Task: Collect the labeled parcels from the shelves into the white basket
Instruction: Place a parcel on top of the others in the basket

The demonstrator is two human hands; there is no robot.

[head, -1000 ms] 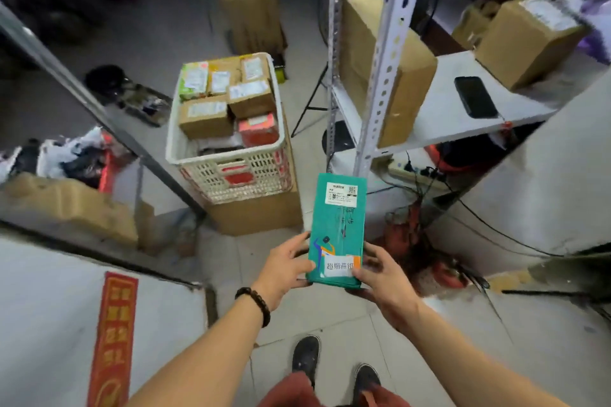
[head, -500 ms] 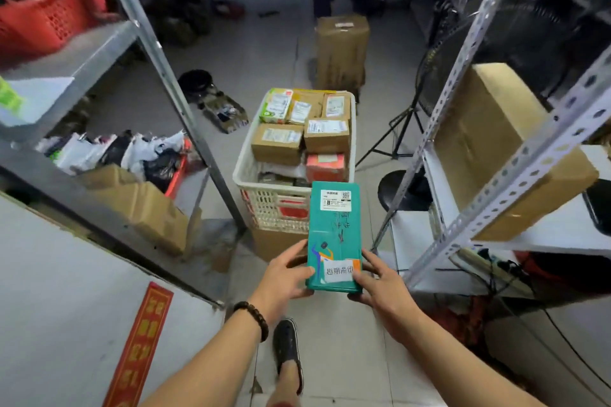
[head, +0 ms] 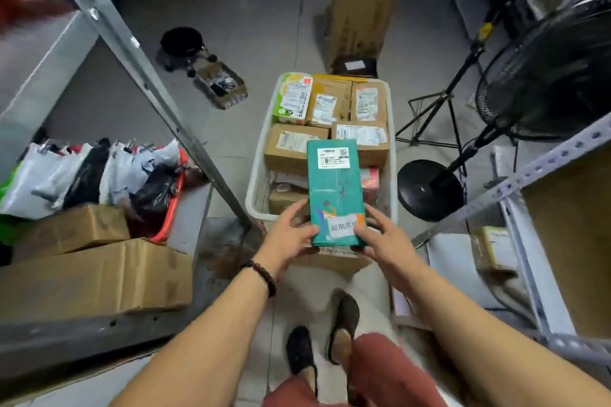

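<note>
A flat teal parcel (head: 334, 188) with a white label at its far end hangs over the near part of the white basket (head: 256, 188). My left hand (head: 289, 231) grips its near left edge and my right hand (head: 383, 235) grips its near right corner, thumb on the white sticker. The basket stands on a cardboard box on the floor and holds several labeled brown boxes (head: 294, 144), a green-and-white pack (head: 292, 99) and a red box, partly hidden by the teal parcel.
A metal shelf post (head: 158, 89) slants at the left, with cardboard boxes (head: 96, 277) and bagged parcels (head: 99, 172) on that shelf. A black fan (head: 549, 73) and tripod stand at the right beside a white rack (head: 529, 172). A tall taped box (head: 362, 10) stands behind the basket.
I have stepped closer to the basket and it now lies straight ahead under the teal parcel. Both hands keep the same hold on the parcel.
</note>
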